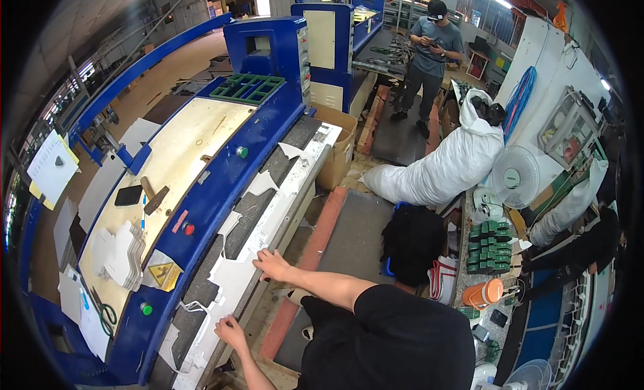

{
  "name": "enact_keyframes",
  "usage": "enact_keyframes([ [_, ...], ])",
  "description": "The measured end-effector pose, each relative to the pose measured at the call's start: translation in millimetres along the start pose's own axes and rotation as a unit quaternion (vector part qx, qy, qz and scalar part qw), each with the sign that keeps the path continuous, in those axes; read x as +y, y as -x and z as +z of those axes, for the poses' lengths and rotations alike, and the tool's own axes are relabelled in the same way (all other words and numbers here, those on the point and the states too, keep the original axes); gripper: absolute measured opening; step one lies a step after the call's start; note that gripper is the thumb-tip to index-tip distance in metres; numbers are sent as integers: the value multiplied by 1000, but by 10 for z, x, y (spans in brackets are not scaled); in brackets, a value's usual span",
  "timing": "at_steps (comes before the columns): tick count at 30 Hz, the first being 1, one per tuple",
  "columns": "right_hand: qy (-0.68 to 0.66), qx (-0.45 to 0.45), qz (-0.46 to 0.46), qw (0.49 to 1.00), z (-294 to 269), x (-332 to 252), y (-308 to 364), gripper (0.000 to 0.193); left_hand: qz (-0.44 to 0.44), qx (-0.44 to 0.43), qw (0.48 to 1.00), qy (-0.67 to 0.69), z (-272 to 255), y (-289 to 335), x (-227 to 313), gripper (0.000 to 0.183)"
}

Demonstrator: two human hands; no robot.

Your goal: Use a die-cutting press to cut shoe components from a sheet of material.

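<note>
Touching sheet (235, 274) with right hand (272, 264) and left hand (230, 331), both half-curled, cannot tell if pinching; best kept flat between them.

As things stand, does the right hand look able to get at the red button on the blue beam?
Probably yes: the right hand is at the edge of the white sheet, and only flat sheet and dark strip lie before the red button; nothing visible blocks the way.
</note>
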State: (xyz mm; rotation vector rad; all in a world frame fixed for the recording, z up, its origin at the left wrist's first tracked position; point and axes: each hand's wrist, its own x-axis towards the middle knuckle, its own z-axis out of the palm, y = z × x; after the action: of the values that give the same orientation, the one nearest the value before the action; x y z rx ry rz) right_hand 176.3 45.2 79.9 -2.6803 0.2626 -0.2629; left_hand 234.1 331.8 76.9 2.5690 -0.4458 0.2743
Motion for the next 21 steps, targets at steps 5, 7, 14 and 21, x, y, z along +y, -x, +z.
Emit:
enact_keyframes([
  [5, 49, 4, -3, 999, -66, 16, 3, 61, 12, 23, 1000, 13, 37, -6, 60, 23],
  [7, 54, -4, -7, 999, -51, 42, 24, 59, 16, 29, 999, 30, 36, 8, 24, 22],
  [14, 69, -86, -60, 992, -58, 40, 208, 60, -7, -29, 997, 75, -50, 290, -127, 15],
  [21, 142, -655, -137, 729, -152, -295, -638, 75, -101, -398, 864, 292, -306, -55, -707, 26],
])
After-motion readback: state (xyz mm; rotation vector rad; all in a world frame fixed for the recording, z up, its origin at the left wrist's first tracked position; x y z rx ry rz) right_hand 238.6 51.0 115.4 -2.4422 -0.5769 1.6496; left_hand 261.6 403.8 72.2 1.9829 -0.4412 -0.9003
